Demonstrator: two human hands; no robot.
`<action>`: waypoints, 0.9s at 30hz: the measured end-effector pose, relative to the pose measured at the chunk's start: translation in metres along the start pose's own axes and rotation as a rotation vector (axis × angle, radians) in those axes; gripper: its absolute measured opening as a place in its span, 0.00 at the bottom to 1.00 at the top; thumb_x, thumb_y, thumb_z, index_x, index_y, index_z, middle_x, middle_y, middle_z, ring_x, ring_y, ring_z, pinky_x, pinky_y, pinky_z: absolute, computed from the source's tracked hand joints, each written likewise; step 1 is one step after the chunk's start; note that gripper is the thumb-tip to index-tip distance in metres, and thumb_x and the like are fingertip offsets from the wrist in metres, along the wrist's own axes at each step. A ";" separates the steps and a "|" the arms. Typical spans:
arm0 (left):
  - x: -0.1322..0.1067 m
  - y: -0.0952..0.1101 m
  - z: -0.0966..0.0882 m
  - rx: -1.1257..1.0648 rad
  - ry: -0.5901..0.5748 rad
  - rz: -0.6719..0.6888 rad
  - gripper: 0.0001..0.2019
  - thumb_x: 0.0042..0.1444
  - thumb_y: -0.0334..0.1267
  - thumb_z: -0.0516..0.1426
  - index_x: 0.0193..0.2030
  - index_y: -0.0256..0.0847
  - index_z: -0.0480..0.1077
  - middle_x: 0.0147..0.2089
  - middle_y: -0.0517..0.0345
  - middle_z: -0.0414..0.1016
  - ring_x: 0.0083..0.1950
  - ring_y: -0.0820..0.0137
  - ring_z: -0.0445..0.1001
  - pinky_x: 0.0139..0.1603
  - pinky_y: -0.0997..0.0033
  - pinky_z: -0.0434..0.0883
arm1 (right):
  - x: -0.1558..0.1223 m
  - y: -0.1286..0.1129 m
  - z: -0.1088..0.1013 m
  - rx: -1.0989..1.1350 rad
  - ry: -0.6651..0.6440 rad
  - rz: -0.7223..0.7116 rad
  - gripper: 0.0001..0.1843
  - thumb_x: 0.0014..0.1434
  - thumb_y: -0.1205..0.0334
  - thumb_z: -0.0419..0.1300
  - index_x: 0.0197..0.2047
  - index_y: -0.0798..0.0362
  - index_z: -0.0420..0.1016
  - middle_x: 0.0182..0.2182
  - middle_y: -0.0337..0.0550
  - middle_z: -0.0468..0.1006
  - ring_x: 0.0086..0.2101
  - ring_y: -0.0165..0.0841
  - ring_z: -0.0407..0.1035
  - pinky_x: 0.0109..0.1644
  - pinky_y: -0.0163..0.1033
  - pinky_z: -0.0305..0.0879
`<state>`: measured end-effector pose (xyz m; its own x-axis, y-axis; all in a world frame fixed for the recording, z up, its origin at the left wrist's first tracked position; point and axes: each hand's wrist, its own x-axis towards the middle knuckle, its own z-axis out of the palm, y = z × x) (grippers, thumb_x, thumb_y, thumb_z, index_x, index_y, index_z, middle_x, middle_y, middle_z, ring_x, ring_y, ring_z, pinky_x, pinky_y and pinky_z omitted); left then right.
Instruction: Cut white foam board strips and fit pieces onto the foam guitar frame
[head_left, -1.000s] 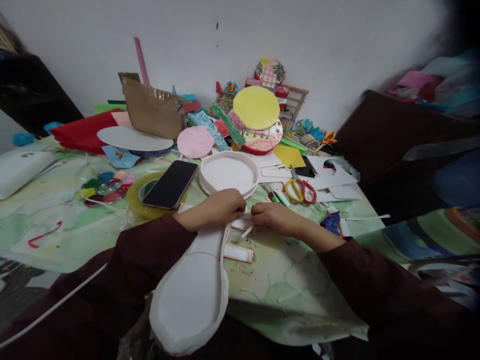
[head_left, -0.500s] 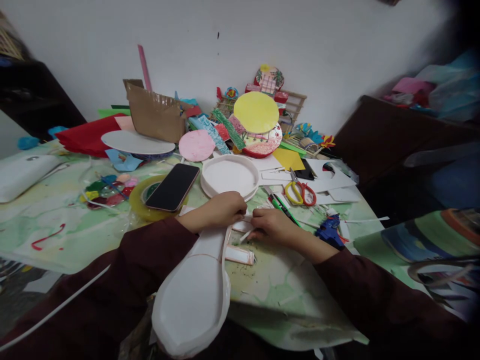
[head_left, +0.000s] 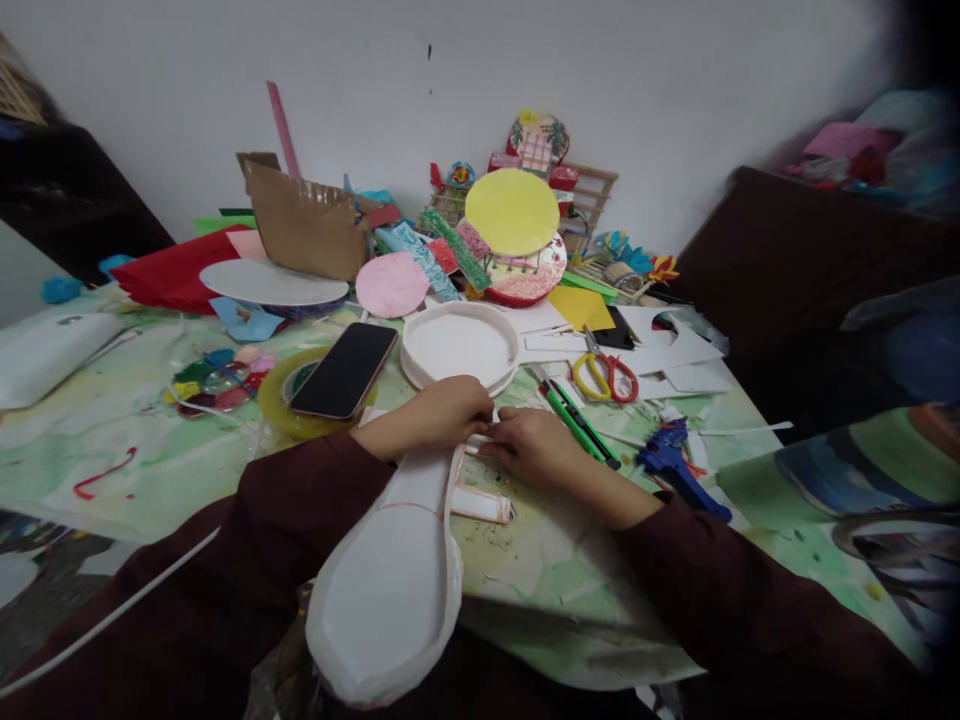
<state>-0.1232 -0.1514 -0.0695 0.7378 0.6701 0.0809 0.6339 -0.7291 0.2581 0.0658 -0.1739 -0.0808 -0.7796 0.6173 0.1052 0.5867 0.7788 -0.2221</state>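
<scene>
A long white paddle-shaped foam piece (head_left: 390, 580) lies from my lap up onto the table. My left hand (head_left: 442, 410) is curled over its narrow far end, fingers closed on it. My right hand (head_left: 529, 445) lies just to the right, fingers closed and touching the left hand's fingertips at a small white strip (head_left: 474, 447). What the right fingers pinch is too small to name. A white and pink tube-like piece (head_left: 480, 505) lies just below the hands.
A phone (head_left: 343, 370) rests on a yellow tape roll (head_left: 289, 405). A white round tray (head_left: 459, 345) sits behind my hands. Green pens (head_left: 577, 420), scissors (head_left: 604, 372) and a blue glue gun (head_left: 675, 465) lie to the right. Cardboard, coloured paper and round plates crowd the back.
My right hand has slid left, closing up against my left hand. The small white stick it held out is now hidden. The camera shifted slightly.
</scene>
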 end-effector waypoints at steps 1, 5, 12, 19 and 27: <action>0.000 0.000 0.000 0.007 -0.001 -0.002 0.08 0.55 0.34 0.55 0.33 0.37 0.76 0.32 0.52 0.75 0.36 0.66 0.70 0.37 0.69 0.61 | 0.000 -0.001 -0.001 -0.004 -0.011 0.028 0.14 0.63 0.54 0.55 0.38 0.53 0.78 0.29 0.42 0.71 0.28 0.28 0.62 0.31 0.35 0.48; 0.000 0.003 -0.003 0.028 -0.005 -0.013 0.08 0.54 0.34 0.55 0.33 0.37 0.76 0.31 0.52 0.74 0.36 0.66 0.70 0.36 0.69 0.60 | -0.004 -0.005 -0.004 -0.002 -0.053 0.102 0.16 0.60 0.49 0.58 0.36 0.55 0.77 0.32 0.43 0.70 0.30 0.29 0.62 0.32 0.35 0.49; 0.000 0.001 -0.002 0.004 -0.003 -0.003 0.09 0.56 0.36 0.55 0.33 0.37 0.76 0.31 0.53 0.74 0.35 0.68 0.69 0.35 0.70 0.60 | -0.005 -0.010 0.006 -0.006 0.025 0.156 0.18 0.64 0.50 0.52 0.37 0.53 0.78 0.32 0.43 0.72 0.32 0.30 0.65 0.33 0.36 0.50; -0.004 0.005 -0.010 -0.045 -0.047 0.028 0.11 0.57 0.39 0.54 0.36 0.36 0.75 0.32 0.52 0.74 0.36 0.67 0.69 0.37 0.70 0.61 | -0.004 -0.010 0.009 0.019 0.039 0.175 0.21 0.64 0.47 0.51 0.37 0.54 0.78 0.33 0.45 0.73 0.33 0.31 0.67 0.34 0.36 0.52; -0.007 0.000 -0.014 -0.053 -0.129 0.046 0.14 0.55 0.45 0.58 0.43 0.37 0.74 0.37 0.51 0.74 0.41 0.65 0.69 0.42 0.68 0.62 | -0.010 0.000 0.004 0.159 0.057 0.169 0.18 0.53 0.48 0.64 0.35 0.56 0.77 0.32 0.43 0.71 0.31 0.30 0.65 0.33 0.34 0.53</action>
<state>-0.1322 -0.1540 -0.0567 0.7919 0.6099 -0.0295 0.5878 -0.7482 0.3076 0.0729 -0.1805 -0.0862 -0.6570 0.7462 0.1073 0.6625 0.6395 -0.3902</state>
